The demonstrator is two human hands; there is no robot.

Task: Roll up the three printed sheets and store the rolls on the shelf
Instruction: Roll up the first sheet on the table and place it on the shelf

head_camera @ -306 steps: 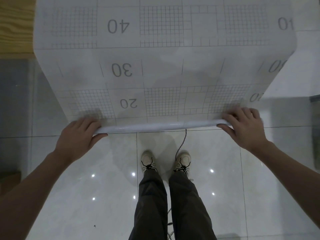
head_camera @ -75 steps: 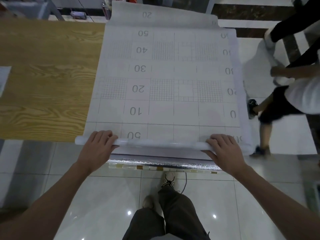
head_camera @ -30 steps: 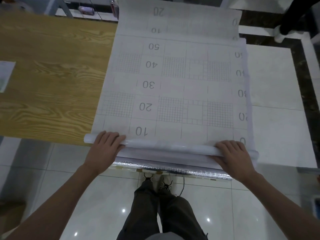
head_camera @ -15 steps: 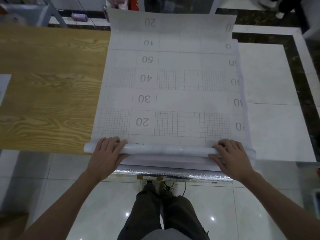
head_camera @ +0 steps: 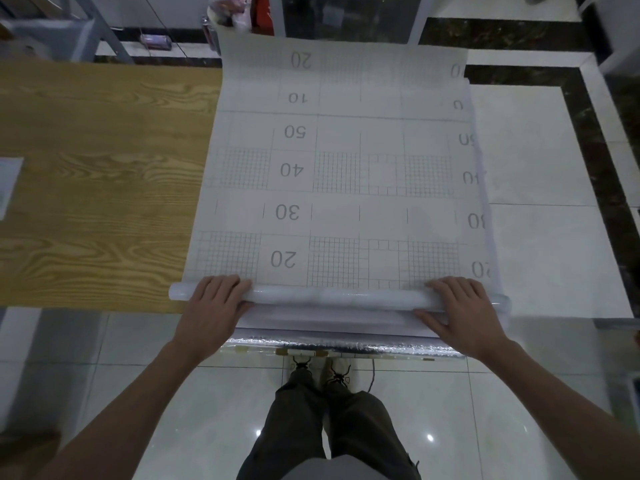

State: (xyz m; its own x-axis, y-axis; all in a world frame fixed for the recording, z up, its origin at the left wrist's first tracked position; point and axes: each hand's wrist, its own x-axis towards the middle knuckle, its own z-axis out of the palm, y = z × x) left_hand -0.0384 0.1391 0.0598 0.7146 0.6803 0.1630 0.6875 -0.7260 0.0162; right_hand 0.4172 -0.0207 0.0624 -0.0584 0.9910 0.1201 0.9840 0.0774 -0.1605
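Observation:
A large white printed sheet [head_camera: 346, 181] with grids and numbers lies flat over the right part of the wooden table [head_camera: 97, 188]. Its near end is wound into a white roll [head_camera: 332, 296] along the table's front edge. My left hand [head_camera: 216, 304] presses on the roll's left end, fingers curled over it. My right hand [head_camera: 460, 306] grips the right end the same way. More sheet edges [head_camera: 481, 188] peek out beneath on the right. A silvery foil-backed layer [head_camera: 346, 344] hangs below the roll.
White floor tiles with a dark border [head_camera: 602, 188] lie to the right. A grey metal shelf frame [head_camera: 100, 32] and small clutter stand beyond the table's far edge. A pale sheet corner [head_camera: 8, 188] lies at the table's left. My legs and shoes [head_camera: 320, 372] are below.
The roll has advanced up the sheet and grown thicker: the "10" row has wound in, and the "20" row now sits just above the roll. Both hands stay on its ends.

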